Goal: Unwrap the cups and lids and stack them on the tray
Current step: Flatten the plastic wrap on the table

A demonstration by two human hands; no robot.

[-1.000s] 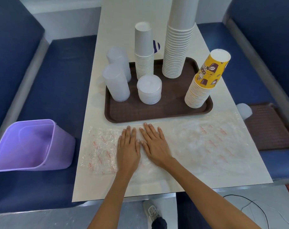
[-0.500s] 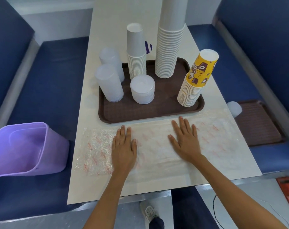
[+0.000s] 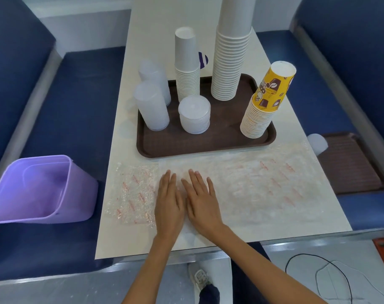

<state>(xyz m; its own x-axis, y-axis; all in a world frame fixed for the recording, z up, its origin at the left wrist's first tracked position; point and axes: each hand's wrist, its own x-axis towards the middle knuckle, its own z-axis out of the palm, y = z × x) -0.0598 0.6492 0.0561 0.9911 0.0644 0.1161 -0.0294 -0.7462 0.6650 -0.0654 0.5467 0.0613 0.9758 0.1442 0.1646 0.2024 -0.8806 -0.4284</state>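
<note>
Stacks of paper cups and translucent lids stand on the brown tray on the tabletop, while just in front the left hand and right hand lie flat, fingers straight, side by side on the spread plastic wrapper, with a purple bin off to the left.

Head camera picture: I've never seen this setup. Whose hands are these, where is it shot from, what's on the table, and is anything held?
No machine here: a person wears one camera on the head, looking down at their hands. The left hand and right hand lie flat, side by side, on clear plastic wrap spread on the table; neither holds anything. Beyond it a brown tray carries paper cup stacks and lid stacks. A purple bin sits on the seat.
</note>
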